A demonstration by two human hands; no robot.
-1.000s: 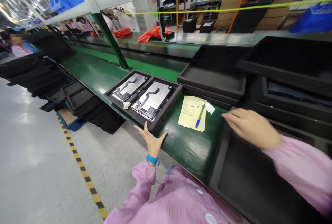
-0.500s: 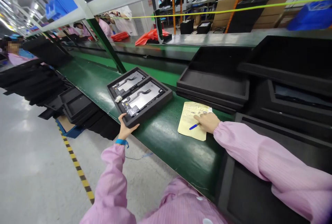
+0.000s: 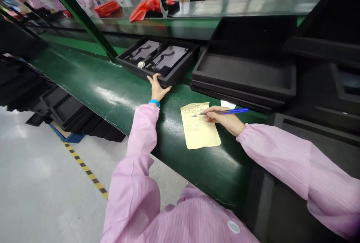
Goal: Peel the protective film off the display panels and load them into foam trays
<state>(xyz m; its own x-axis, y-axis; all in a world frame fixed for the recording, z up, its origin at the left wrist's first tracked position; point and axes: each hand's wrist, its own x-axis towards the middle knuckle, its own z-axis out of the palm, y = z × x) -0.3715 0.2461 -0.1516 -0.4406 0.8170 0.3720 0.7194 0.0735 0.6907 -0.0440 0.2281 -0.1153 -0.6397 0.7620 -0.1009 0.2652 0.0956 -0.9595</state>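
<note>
A black foam tray [image 3: 181,71] with two silver flat panels in its pockets lies on the green conveyor belt [image 3: 92,81]. My left hand [image 3: 156,87] rests against the tray's near edge, fingers pressed on it. My right hand [image 3: 222,117] is closed on a blue pen [image 3: 227,111], tip down on a yellow paper slip [image 3: 198,125] with handwriting, which lies on the belt in front of me.
Stacked empty black foam trays [image 3: 244,74] stand right of the panel tray, with more at the far right and near right [image 3: 295,183]. More black trays are piled on the floor at the left [image 3: 64,108]. Red bags [image 3: 146,3] and other workers are beyond the belt.
My left hand has pushed the panel tray farther away along the belt. My right hand has picked the pen up off the slip and set its tip on the paper.
</note>
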